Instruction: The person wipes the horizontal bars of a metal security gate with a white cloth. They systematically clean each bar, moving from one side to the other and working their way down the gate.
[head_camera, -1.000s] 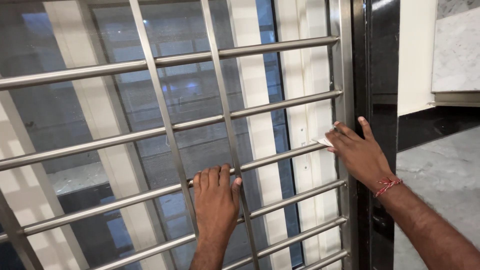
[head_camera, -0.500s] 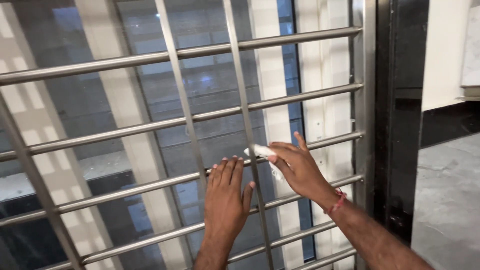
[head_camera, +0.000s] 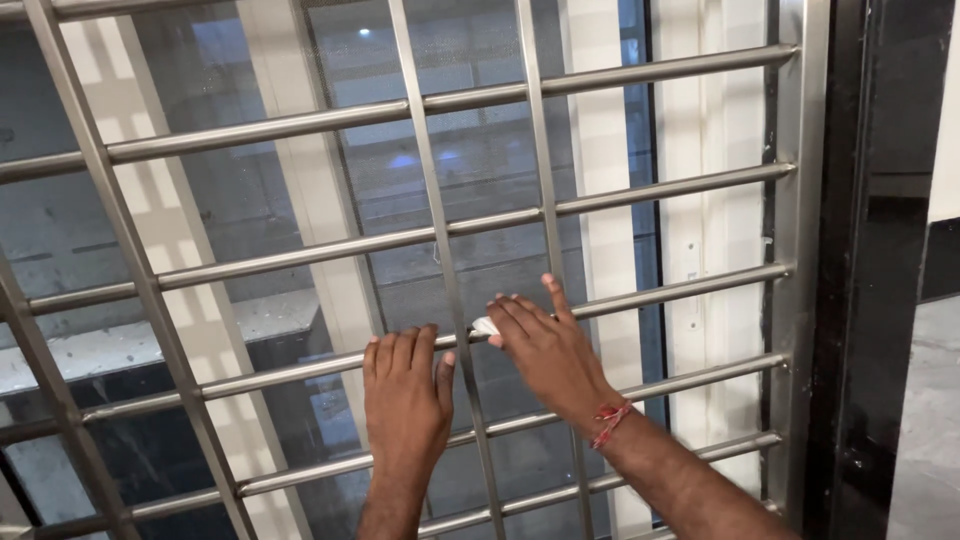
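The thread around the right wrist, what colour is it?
Red; the thread sits on the right hand's wrist, clearest in the head view.
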